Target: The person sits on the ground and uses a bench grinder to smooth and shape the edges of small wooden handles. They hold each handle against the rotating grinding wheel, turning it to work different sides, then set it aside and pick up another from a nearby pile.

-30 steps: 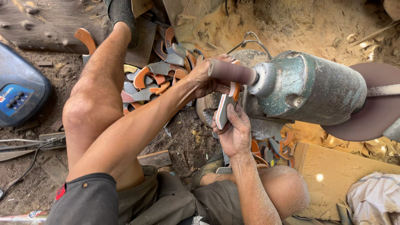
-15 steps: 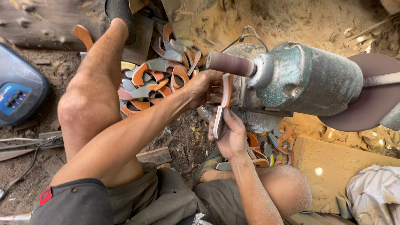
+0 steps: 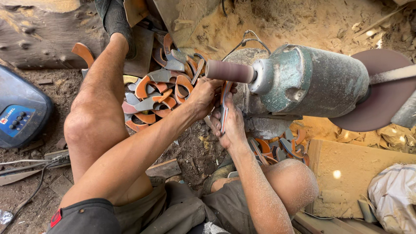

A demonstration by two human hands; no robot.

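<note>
1. Workpiece (image 3: 224,108): thin curved piece with an orange edge, held on edge just under the sanding drum (image 3: 229,71).
2. Left hand (image 3: 203,97): fingers closed on the upper end of the workpiece, beside the drum.
3. Right hand (image 3: 232,125): fingers wrapped round the lower end; both grips look firm, though the fingertips are partly hidden.
4. Handling note: judged best to press lightly, keep the edge square to the drum, and hold fingertips away from the abrasive sleeve.
5. Motor housing (image 3: 312,82): grey-green, dusty, carrying a sanding disc (image 3: 381,95) at its far end.
6. Pile of curved pieces (image 3: 160,93): orange and grey, heaped on the ground between the legs; a second lot (image 3: 281,147) lies by the right knee.
7. Ground (image 3: 195,147): bare earth, thick with sawdust.
8. Blue box (image 3: 19,112): at the left edge, cables near it.
</note>
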